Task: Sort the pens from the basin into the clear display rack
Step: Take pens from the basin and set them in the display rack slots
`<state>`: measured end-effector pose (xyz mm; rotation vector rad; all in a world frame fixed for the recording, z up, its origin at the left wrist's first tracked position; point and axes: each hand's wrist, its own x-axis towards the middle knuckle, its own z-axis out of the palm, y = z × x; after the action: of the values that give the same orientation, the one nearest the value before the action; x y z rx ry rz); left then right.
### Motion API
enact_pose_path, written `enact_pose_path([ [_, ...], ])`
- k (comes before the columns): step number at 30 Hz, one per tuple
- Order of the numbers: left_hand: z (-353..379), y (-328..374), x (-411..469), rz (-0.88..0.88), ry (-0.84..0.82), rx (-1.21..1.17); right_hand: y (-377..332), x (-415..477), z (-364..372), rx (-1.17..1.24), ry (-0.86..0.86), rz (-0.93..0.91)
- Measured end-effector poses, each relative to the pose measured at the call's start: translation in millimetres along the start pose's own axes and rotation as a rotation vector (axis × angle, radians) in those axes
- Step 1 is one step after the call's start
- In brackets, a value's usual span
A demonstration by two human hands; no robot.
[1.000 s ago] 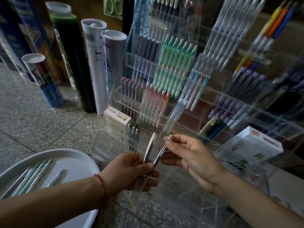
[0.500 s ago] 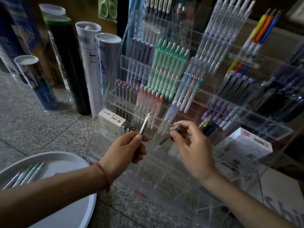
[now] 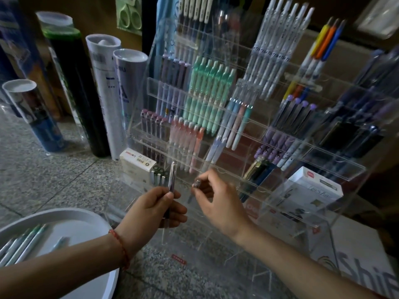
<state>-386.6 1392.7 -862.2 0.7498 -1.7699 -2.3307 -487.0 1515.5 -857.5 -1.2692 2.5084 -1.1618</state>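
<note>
The left hand [image 3: 155,209] is curled round a silver pen [image 3: 172,175] and holds it standing up, right in front of the rack [image 3: 349,169]. The right hand [image 3: 220,203] pinches a second pen [image 3: 197,183] by its top end, close beside the first. The rack holds rows of pens in many colours, and the white basin [image 3: 54,211] has a few green pens [image 3: 23,244] lying in it.

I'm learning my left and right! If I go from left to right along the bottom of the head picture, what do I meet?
White basin → left hand, holding a silver pen → right hand, pinching a second pen → white box.
</note>
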Motion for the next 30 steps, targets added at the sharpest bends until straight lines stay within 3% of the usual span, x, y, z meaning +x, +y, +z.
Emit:
enact_pose_path([
  [4, 3.9, 1.6, 3.5, -0.014, 0.012, -0.021, -3.0, -3.5, 1.2, -0.060, -0.013, -0.021],
  [15, 11.7, 4.9, 5.8, 0.025, -0.045, 0.126, -0.1, -0.6, 4.7, -0.103, -0.122, 0.160],
  [19, 15.2, 7.8, 2.2, 0.005, -0.118, 0.150, -6.4, -7.5, -7.4, 0.074, -0.072, 0.178],
  [25, 19.1, 8.7, -3.0, 0.011, -0.241, 0.180, -18.2, -7.9, -26.5, 0.620, -0.138, 0.325],
  [30, 18.5, 8.3, -1.4, 0.043, -0.214, 0.197, -17.4, -5.8, -27.4, 0.734, -0.109, 0.379],
])
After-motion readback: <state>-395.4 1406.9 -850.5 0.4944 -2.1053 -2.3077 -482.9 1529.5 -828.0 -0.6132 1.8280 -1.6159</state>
